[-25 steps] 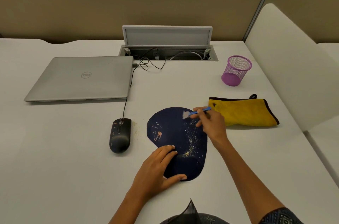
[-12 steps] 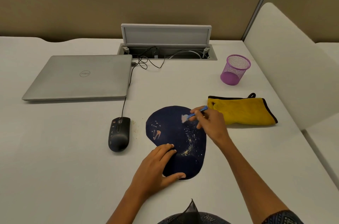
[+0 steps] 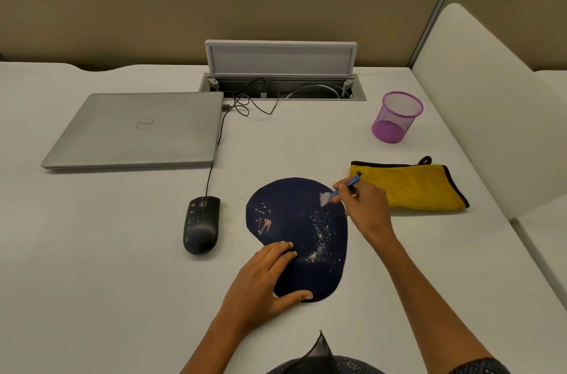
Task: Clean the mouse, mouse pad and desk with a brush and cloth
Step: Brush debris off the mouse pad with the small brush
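A person sits at a white desk [image 3: 92, 251]. The dark blue mouse pad [image 3: 294, 226] lies flat on the desk in front of them. The left hand [image 3: 260, 284] lies flat and open on the near left edge of the pad, with the fingers spread and the thumb along the near edge. It grips nothing and only presses down on the pad.

The right hand [image 3: 365, 208] is closed around a small blue brush [image 3: 340, 189], pinched in the fingers. The pale bristles touch the far right part of the pad. Little yellow crumbs [image 3: 320, 238] lie in a line on the right side of the pad. A few more crumbs lie on the desk between the pad and the black mouse [image 3: 201, 225].

The mouse sits to the left of the pad, near it but not touching. Its wire runs up to the closed grey laptop [image 3: 138, 128]. The yellow cloth [image 3: 411, 186] lies folded on the desk just to the right of the pad, behind the right hand. A purple mesh cup [image 3: 395, 117] stands farther back on the right
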Tool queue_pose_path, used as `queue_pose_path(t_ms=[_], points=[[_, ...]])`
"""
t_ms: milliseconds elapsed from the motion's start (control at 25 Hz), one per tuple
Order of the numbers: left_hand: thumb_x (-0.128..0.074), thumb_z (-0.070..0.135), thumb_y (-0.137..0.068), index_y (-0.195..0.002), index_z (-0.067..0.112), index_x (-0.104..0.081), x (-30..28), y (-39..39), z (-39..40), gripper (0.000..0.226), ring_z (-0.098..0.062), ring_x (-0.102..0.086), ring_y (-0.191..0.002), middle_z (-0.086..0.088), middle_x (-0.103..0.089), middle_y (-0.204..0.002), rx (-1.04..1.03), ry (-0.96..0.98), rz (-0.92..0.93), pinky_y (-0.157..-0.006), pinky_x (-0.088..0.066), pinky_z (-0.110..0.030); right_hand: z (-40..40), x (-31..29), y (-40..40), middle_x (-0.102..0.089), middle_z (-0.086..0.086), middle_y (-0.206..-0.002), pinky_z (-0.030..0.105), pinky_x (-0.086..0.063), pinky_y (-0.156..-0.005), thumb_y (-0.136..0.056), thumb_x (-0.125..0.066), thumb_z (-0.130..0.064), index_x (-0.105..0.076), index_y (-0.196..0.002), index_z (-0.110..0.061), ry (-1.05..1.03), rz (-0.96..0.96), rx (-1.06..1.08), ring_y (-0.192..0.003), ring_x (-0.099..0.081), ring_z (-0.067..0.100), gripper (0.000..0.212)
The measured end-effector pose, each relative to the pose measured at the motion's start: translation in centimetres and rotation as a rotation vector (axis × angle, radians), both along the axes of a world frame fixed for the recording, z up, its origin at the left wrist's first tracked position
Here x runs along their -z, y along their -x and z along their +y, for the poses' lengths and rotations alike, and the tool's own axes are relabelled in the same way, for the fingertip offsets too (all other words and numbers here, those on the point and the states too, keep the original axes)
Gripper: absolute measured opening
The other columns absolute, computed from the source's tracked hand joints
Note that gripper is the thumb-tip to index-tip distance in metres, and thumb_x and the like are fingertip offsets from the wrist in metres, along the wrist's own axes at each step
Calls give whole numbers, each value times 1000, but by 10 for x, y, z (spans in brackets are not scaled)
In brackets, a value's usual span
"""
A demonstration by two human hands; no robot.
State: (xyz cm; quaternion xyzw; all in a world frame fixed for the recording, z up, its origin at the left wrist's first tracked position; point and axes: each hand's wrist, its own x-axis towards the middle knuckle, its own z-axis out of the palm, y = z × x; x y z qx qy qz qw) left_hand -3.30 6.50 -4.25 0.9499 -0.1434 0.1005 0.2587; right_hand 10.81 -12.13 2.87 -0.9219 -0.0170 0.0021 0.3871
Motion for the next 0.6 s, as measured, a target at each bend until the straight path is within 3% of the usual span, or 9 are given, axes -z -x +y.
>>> queue_pose_path(t_ms=[40,120,240,320,440,520,600], points=[[-51,70,-79,-121,18,-58,0,0,0,67,-12,-50,-119,5,-53,-130,-1,-3,1,-98,-43,-29,5,3,3,-73,8,-91,30,-50,-71,-94,-48,-25,-69,-95,-16,-64,37,-68,-70,-60,13,23],[-51,70,-79,-121,18,-58,-1,0,-1,67,-12,-50,-119,5,-54,-130,-2,-6,7,-98,-44,-29,10,9,6,-73,7,-85,37,-54,-69,-94,-46,-28,-68,-89,-17,1,34,-85,-68,-61,16,25],[-51,70,-79,-123,19,-57,-1,1,-1,67,-12,-49,-120,5,-53,-131,-6,-9,19,-98,-44,-31,0,6,1,-67,12,-79,34,-42,-59,-96,-40,-33,-58,-76,-11,307,-57,77,-68,-56,23,34],[-52,70,-79,-122,19,-57,0,1,-1,67,-13,-50,-119,5,-53,-131,-5,-2,18,-97,-45,-31,-9,3,-3,-66,13,-77,32,-38,-57,-96,-40,-32,-55,-74,-9,349,-67,152,-66,-53,21,36],[-52,70,-79,-122,19,-57,0,0,0,67,-13,-50,-119,4,-53,-131,-5,-5,15,-96,-46,-32,-3,2,1,-71,8,-77,32,-51,-59,-94,-48,-29,-67,-82,-10,31,2,40,-61,-58,14,30],[-51,71,-79,-122,19,-57,0,0,0,68,-13,-50,-119,5,-53,-131,-2,-16,15,-97,-44,-30,8,1,8,-71,1,-76,18,-52,-59,-93,-51,-24,-69,-87,-18,-163,90,-116,-53,-59,5,20],[-50,71,-79,-123,19,-57,-1,0,0,68,-12,-49,-119,4,-53,-131,-1,-26,15,-98,-42,-28,10,3,8,-72,1,-77,19,-53,-61,-93,-50,-23,-67,-87,-22,-140,110,-207,-53,-62,8,18]])
